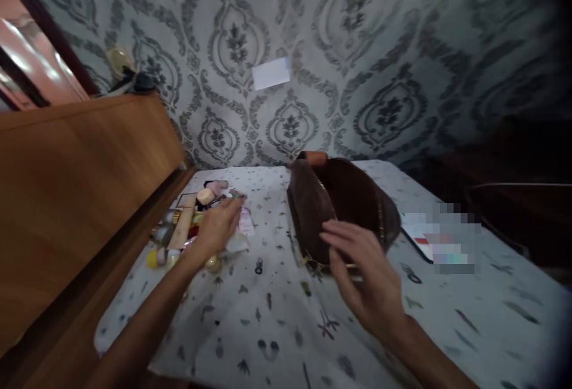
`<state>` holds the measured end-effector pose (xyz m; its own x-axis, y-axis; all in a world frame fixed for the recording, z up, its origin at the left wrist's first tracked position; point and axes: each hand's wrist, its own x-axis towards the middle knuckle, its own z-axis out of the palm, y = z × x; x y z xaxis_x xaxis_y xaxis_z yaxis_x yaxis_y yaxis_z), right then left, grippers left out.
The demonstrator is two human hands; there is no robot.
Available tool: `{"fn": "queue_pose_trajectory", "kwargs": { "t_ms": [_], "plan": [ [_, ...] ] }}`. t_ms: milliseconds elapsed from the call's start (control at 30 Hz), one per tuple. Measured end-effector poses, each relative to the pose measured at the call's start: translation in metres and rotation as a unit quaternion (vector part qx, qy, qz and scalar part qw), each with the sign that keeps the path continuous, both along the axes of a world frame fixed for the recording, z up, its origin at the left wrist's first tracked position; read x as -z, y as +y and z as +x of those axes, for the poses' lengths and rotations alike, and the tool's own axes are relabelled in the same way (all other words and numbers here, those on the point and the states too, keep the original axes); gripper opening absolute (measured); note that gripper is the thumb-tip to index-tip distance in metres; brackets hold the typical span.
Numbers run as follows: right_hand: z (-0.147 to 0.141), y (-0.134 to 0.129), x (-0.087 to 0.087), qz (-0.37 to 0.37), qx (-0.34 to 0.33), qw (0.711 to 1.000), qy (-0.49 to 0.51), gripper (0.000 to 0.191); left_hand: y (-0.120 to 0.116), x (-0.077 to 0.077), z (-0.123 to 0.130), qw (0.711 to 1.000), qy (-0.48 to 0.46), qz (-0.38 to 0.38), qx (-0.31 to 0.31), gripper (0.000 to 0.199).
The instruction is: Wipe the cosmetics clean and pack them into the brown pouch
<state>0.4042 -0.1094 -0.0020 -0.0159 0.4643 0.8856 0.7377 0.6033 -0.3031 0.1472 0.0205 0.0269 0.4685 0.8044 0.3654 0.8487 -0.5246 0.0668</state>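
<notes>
So the brown bag (310, 210) is sitting on the table (263, 305), its zippered mouth gaping, and the right hand (369, 270) is hanging at its near side, thumb and fingers apart, holding nothing. The left hand (218, 228) is hovering over the pile of small bottles and bits (182, 223) left of the bag; it's kinda blurry, so I can't tell if that grip is holding anything.

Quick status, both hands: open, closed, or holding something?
Left hand: over the small items; can't tell whether it holds anything.
Right hand: open, by the brown bag, nothing visibly held.
</notes>
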Motion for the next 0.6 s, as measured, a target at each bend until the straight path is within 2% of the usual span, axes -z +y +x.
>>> {"fn": "queue_pose_trajectory", "kwargs": {
  "t_ms": [33, 133, 233, 333, 467, 600],
  "plan": [
    [-0.012, 0.001, 0.002, -0.007, -0.044, 0.999, -0.015, 0.030, 0.017, -0.004, -0.022, 0.998, 0.000, -0.017, -0.059, 0.031],
    [-0.045, 0.008, 0.010, -0.044, -0.158, 0.985, -0.048, 0.032, 0.072, -0.017, -0.090, 0.984, -0.008, -0.026, -0.176, 0.032],
    [-0.071, 0.018, 0.019, -0.089, -0.223, 0.969, -0.061, 0.032, 0.119, -0.019, -0.147, 0.966, -0.005, -0.069, -0.251, 0.028],
    [-0.090, 0.026, 0.028, -0.118, -0.255, 0.958, -0.062, 0.031, 0.152, -0.008, -0.180, 0.959, 0.010, -0.143, -0.245, 0.030],
    [-0.102, 0.034, 0.047, -0.149, -0.279, 0.947, -0.057, 0.028, 0.186, 0.012, -0.195, 0.954, 0.043, -0.238, -0.180, 0.043],
    [-0.100, 0.036, 0.068, -0.177, -0.280, 0.942, -0.054, 0.026, 0.215, 0.018, -0.197, 0.937, 0.078, -0.308, -0.147, 0.085]
  ]
}}
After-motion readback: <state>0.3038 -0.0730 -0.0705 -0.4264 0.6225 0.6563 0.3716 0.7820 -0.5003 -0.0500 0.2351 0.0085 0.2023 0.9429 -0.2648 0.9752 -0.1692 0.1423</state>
